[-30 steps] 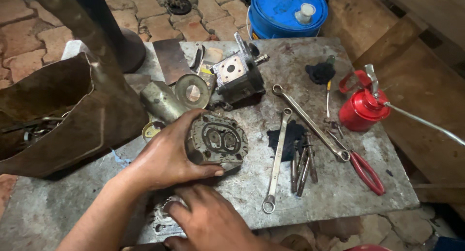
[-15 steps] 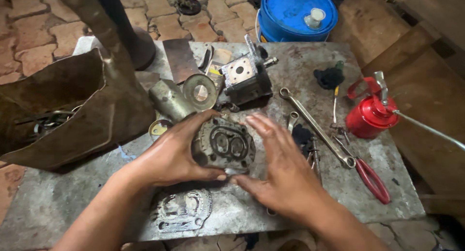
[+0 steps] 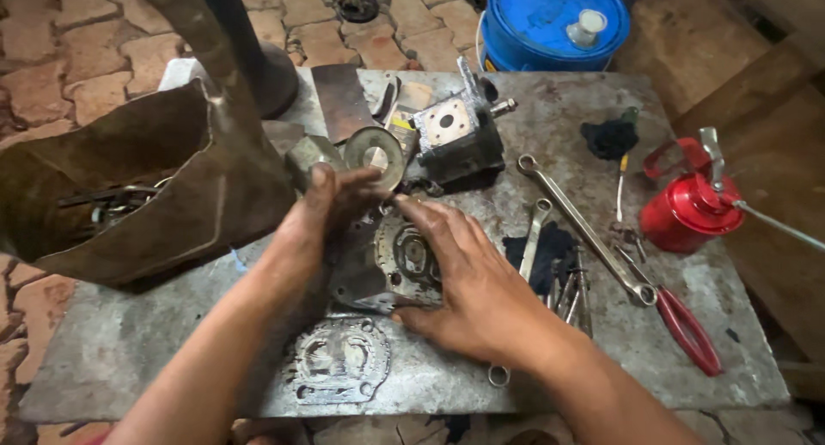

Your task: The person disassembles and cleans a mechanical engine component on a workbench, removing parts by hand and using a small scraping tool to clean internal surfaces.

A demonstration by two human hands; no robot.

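Both hands close on a grimy metal pump housing (image 3: 404, 260) at the middle of the tabletop (image 3: 550, 385). The left hand (image 3: 322, 217) wraps its far-left edge while the right hand (image 3: 468, 286) lies over its near-right side, each grip clasping the casting. A flat gasket plate (image 3: 339, 359) lies just near of it; wrenches (image 3: 584, 226), red-handled pliers (image 3: 679, 320) and a red oil can (image 3: 687, 209) sit to the right. The work appears to be turning and steadying the housing, which calls for a firm two-handed hold.
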